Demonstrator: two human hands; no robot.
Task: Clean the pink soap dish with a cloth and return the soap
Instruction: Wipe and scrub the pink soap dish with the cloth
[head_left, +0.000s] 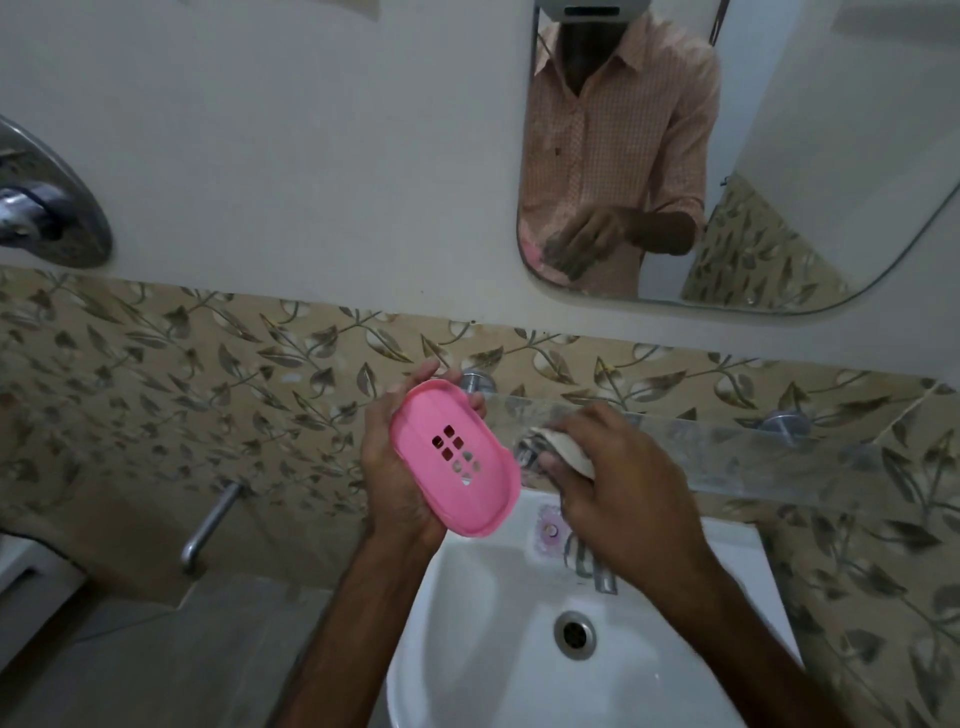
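Observation:
My left hand (395, 467) holds the pink soap dish (457, 457) from underneath, tilted, above the left rim of the sink. The oval dish has several drain holes in its middle and nothing lies in it. My right hand (623, 488) is closed around a bunched pale cloth (563, 449) with grey markings, just right of the dish and apart from it, close to the glass shelf (727, 447). I cannot make out the soap.
A white sink (467, 649) with a drain (574, 634) and a tap (589, 564) lies below my hands. The wall mirror (779, 156) reflects the person. A chrome pipe (208, 525) sticks out of the leaf-patterned tiles on the left.

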